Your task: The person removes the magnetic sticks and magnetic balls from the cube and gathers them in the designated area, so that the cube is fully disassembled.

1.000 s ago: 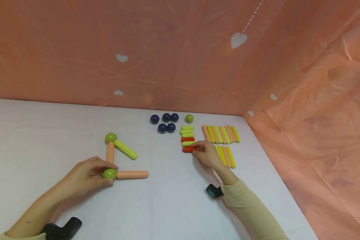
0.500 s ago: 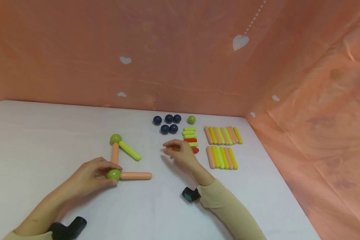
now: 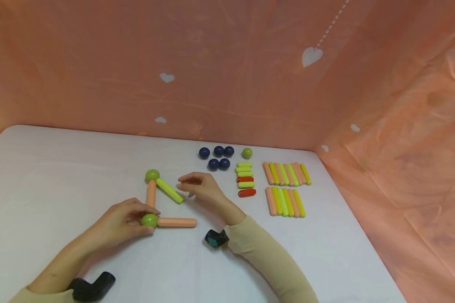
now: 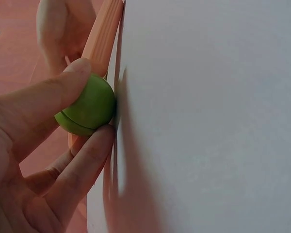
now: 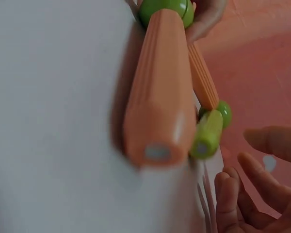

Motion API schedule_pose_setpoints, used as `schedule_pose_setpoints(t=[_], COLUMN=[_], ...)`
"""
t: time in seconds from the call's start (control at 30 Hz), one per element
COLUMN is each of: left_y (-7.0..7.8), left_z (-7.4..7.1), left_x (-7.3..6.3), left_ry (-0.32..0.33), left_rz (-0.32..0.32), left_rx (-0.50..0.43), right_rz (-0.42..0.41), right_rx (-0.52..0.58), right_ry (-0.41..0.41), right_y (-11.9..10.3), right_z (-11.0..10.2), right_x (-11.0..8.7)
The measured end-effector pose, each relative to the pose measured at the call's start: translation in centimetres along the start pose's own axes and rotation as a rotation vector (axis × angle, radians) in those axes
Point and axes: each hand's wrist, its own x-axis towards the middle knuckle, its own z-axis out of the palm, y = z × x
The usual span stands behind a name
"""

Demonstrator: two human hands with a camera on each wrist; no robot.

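My left hand (image 3: pixel 125 221) pinches a green ball (image 4: pixel 89 104) between thumb and fingers, low at the white table. From this ball a peach stick (image 3: pixel 177 222) points right, and another peach stick (image 3: pixel 151 194) runs away to a second green ball (image 3: pixel 152 175). A yellow-green stick (image 3: pixel 169 191) slants from that far ball toward the right hand. My right hand (image 3: pixel 202 189) hovers just right of the yellow-green stick, apart from it. In the right wrist view its fingers (image 5: pixel 264 182) are spread, with nothing between them. A pale end face shows on the peach stick (image 5: pixel 160 97).
Several dark blue balls (image 3: pixel 213 164) and one green ball (image 3: pixel 247 152) lie at the back. Short yellow-green and red sticks (image 3: pixel 247 192) form a column beside two rows of longer sticks (image 3: pixel 286 202) at the right. An orange curtain (image 3: pixel 227 75) borders the table.
My right hand has left the short red stick and moved left, to beside the yellow-green stick. The left hand keeps its pinch on the green ball. The head view has shifted slightly.
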Motion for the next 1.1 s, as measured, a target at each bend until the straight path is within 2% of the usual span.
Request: schedule_pose_setpoints(t=[0.23,0.53,0.73,0.97,1.1], left_y=[-0.1,0.1,0.2,0.2,0.0], left_z=[0.3,0.2,0.2,0.2,0.2], left_x=[0.1,0.0,0.0,0.1,0.1], left_ry=[0.008,0.01,0.007,-0.001,0.008], left_rz=[0.02,0.013,-0.001,0.0,0.006], left_rx=[-0.006,0.002,-0.003,-0.007,0.003], right_rz=[-0.013,-0.038,-0.076,-0.146,-0.145], right_rx=[-0.083,-0.215,-0.274,-0.351,-0.324], right_ry=[-0.057,-0.062,-0.074,-0.135,-0.116], right_y=[-1.2,-1.6,-1.6,-1.3,-1.1], right_z=[1.8,3.1,2.8,2.0,1.7], right_x=[1.4,2.5,2.5,2.4,1.9])
